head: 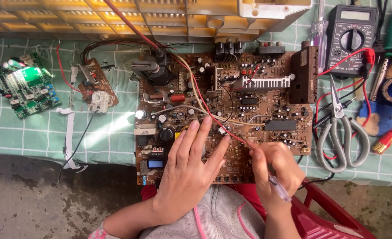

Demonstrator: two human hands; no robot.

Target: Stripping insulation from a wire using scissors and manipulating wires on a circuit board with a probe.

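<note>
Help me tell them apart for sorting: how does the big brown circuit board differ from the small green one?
The brown circuit board is far larger than the green circuit board. The brown one lies square under the left hand and right hand; the green one sits tilted and untouched at the table's far left. Both rest component-side up on the checked green cloth.
</note>
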